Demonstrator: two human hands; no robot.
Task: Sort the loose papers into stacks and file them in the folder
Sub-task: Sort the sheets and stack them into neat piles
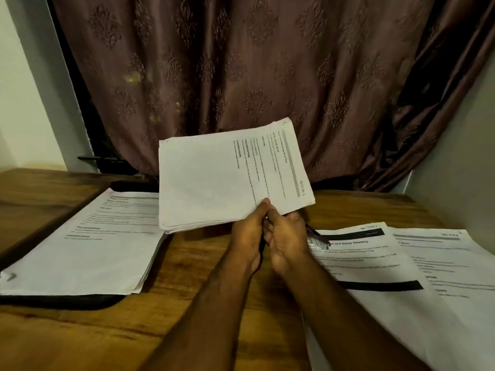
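Note:
A thick stack of printed papers (pixel 214 180) is lifted above the wooden table (pixel 187 290), turned sideways with its text running vertically. My left hand (pixel 247 236) and my right hand (pixel 286 242) sit side by side and both pinch the stack's near edge. A second paper stack (pixel 88 245) lies at the left on a black folder (pixel 59 301), whose edge shows beneath it. More printed sheets (pixel 401 277) are spread at the right. A pen (pixel 317 235) lies on those sheets, close to my right hand.
A brown patterned curtain (pixel 254 76) hangs close behind the table. Another dark object (pixel 134 186) sits at the table's back edge, behind the left stack. White walls flank both sides.

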